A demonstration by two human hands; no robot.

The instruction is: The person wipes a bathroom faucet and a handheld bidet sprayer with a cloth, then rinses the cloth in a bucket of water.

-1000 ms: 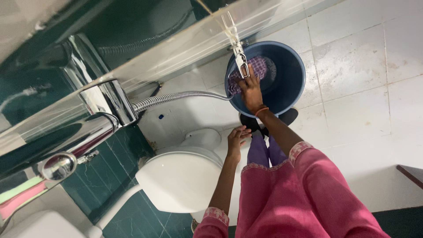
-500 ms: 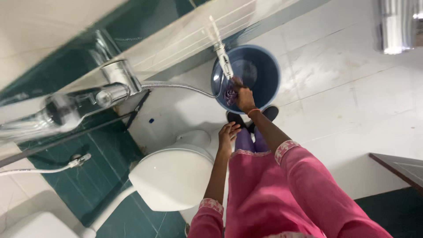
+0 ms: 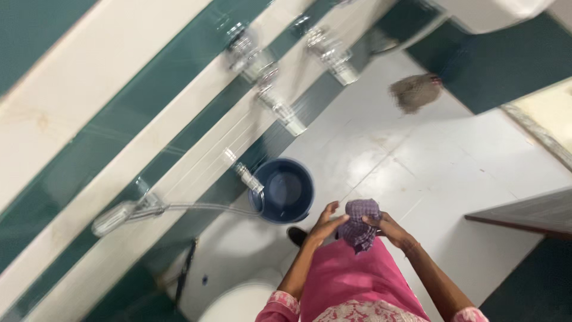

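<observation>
Between the two hands, in front of the pink garment at waist height, sits the small purple-and-white checked cloth [image 3: 360, 223], bunched into a rough ball and lifted clear of the floor. A second ago that cloth was down inside the bucket with the right hand on it; half a second ago it was at the rim; now it is out and held up, so the dip in the bucket appears to be over and the cloth looks ready for wringing or wiping. The right hand [image 3: 390, 229] curls around the cloth's right side, fingers closed onto the fabric. The left hand [image 3: 326, 222] is cupped against the left side with fingers spread and only partly bent, touching the cloth more than clamping it; earlier it hung idle near the person's legs.

Just beyond the hands stands the round dark blue plastic bucket [image 3: 285, 191], now free of any hand, set on the glossy white tiled floor [image 3: 417, 155] near the wall. Whether it holds water cannot be told from this blur. A chrome tap [image 3: 245, 175] juts out above the bucket's left rim, and a chrome hand shower with a flexible metal hose [image 3: 128, 211] hangs along the green-and-white tiled wall [image 3: 119, 119]. The white toilet [image 3: 238, 301] shows at the bottom edge, beside the person's left arm. Well apart, further across the floor, lies a blurred brownish brush or mop head [image 3: 415, 91].
</observation>
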